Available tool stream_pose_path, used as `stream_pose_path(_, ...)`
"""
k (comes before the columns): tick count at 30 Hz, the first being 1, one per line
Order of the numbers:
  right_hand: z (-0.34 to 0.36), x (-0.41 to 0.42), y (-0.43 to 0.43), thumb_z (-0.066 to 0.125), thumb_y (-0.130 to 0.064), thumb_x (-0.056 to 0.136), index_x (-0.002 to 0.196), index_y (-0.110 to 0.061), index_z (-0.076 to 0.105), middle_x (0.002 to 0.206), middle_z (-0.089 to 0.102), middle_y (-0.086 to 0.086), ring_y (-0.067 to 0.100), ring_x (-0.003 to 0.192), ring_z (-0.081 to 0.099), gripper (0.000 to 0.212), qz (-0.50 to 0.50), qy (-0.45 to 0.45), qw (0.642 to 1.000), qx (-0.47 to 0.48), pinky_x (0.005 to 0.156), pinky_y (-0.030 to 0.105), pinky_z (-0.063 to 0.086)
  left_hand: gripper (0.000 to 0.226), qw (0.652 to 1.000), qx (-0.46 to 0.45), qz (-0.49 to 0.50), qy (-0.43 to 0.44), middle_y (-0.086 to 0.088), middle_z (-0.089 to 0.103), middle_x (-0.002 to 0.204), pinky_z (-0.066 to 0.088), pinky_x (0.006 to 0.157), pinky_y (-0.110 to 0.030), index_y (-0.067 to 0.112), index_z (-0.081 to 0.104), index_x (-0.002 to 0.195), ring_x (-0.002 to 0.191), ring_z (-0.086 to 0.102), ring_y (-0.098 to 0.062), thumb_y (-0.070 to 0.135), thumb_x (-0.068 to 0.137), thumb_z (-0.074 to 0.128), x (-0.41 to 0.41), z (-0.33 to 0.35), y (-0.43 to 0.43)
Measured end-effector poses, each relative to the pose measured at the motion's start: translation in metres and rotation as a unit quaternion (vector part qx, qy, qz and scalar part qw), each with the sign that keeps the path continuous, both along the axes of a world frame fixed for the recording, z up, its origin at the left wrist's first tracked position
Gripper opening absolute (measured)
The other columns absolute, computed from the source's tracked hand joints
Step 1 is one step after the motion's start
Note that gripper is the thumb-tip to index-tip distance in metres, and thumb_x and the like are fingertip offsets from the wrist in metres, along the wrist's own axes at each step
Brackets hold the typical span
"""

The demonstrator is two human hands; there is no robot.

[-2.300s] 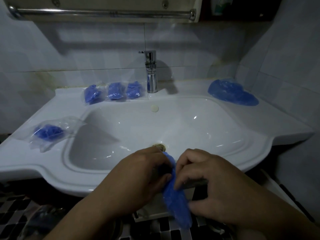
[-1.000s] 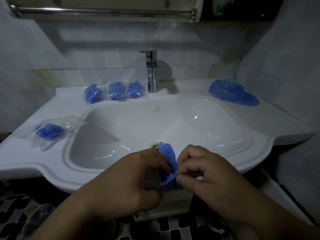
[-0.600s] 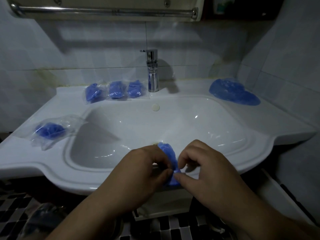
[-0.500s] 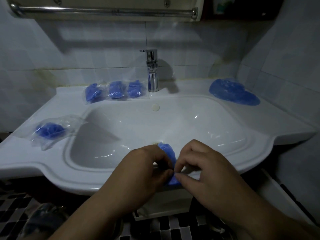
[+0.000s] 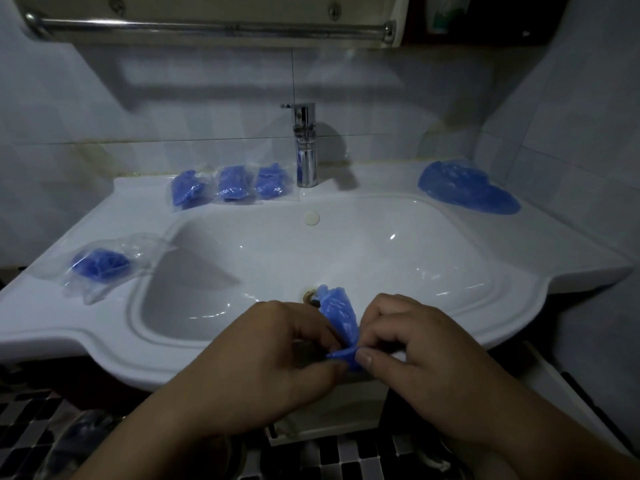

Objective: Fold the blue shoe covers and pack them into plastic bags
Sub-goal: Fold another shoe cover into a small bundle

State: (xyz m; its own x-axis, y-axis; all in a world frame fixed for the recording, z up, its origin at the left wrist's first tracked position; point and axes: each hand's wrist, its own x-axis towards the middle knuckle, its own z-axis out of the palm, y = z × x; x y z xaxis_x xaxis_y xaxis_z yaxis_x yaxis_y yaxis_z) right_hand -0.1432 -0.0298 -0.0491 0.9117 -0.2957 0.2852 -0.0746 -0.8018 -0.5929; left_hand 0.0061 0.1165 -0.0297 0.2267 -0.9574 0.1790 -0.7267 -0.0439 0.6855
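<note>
Both hands work a blue shoe cover (image 5: 337, 311) over the front rim of the white sink (image 5: 104, 344). My left hand (image 5: 273, 358) and my right hand (image 5: 412, 344) pinch its lower end between thumbs and fingers, and the bunched cover stands up between them. Three clear plastic bags with folded blue covers lie in a row left of the tap: (image 5: 188, 190), (image 5: 235, 183), (image 5: 272, 181). Another packed bag (image 5: 100, 265) rests on the left rim. A loose pile of blue shoe covers (image 5: 464, 190) sits at the back right corner.
A chrome tap (image 5: 304, 147) stands behind the basin. The drain (image 5: 310, 296) shows just beyond the held cover. A metal towel rail (image 5: 207, 27) runs overhead. Tiled walls close in behind and on the right. Black-and-white floor tiles (image 5: 27, 434) lie below the sink.
The cover hung long below my hands at first; it is now gathered into a short bunch standing above my fingers. Both hands stayed at the sink's front edge.
</note>
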Motion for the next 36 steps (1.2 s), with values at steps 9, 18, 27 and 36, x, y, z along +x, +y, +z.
stream_pose_path(9, -0.007, 0.005, 0.006, 0.075, -0.031, 0.077, 0.067, -0.028, 0.053, 0.08, 0.054, -0.014, 0.006, 0.08, 0.057, 0.025, -0.11, -0.024, 0.993, -0.03, 0.065, 0.017, 0.045, 0.02, 0.99, -0.029, 0.13, -0.046, 0.025, 0.065, 0.08, 0.046, 0.066, -0.013, 0.036, 0.067, 0.077, 0.074, 0.064, 0.001, 0.02, 0.074, 0.078, -0.008, -0.013, -0.013)
stream_pose_path(18, -0.002, 0.0, -0.001, 0.075, -0.051, 0.073, 0.09, -0.034, 0.073, 0.09, 0.054, -0.018, 0.003, 0.091, 0.054, 0.024, -0.028, 0.034, 0.998, -0.055, 0.074, 0.022, 0.047, 0.006, 0.991, -0.021, 0.098, -0.092, 0.015, 0.065, 0.081, 0.046, 0.068, -0.014, 0.033, 0.073, 0.079, 0.079, 0.062, -0.003, 0.026, 0.079, 0.071, -0.008, -0.012, -0.014)
stream_pose_path(27, 0.003, -0.001, -0.003, 0.051, -0.051, 0.078, 0.069, -0.037, 0.059, 0.086, 0.057, -0.012, 0.01, 0.087, 0.058, 0.018, -0.017, 0.016, 1.0, 0.002, 0.074, 0.03, 0.047, 0.024, 0.998, 0.019, 0.062, -0.017, 0.021, 0.071, 0.09, 0.054, 0.077, -0.026, 0.037, 0.069, 0.102, 0.083, 0.067, 0.003, 0.034, 0.079, 0.072, -0.007, 0.001, 0.001)
stream_pose_path(36, -0.004, 0.006, 0.005, 0.079, -0.033, 0.075, 0.07, -0.031, 0.058, 0.083, 0.056, -0.016, 0.001, 0.083, 0.057, 0.022, -0.136, -0.023, 0.99, -0.009, 0.07, 0.018, 0.05, 0.008, 0.986, -0.001, 0.163, -0.045, 0.012, 0.064, 0.072, 0.04, 0.06, -0.013, 0.033, 0.07, 0.077, 0.075, 0.059, 0.001, 0.028, 0.083, 0.072, -0.015, -0.013, -0.018)
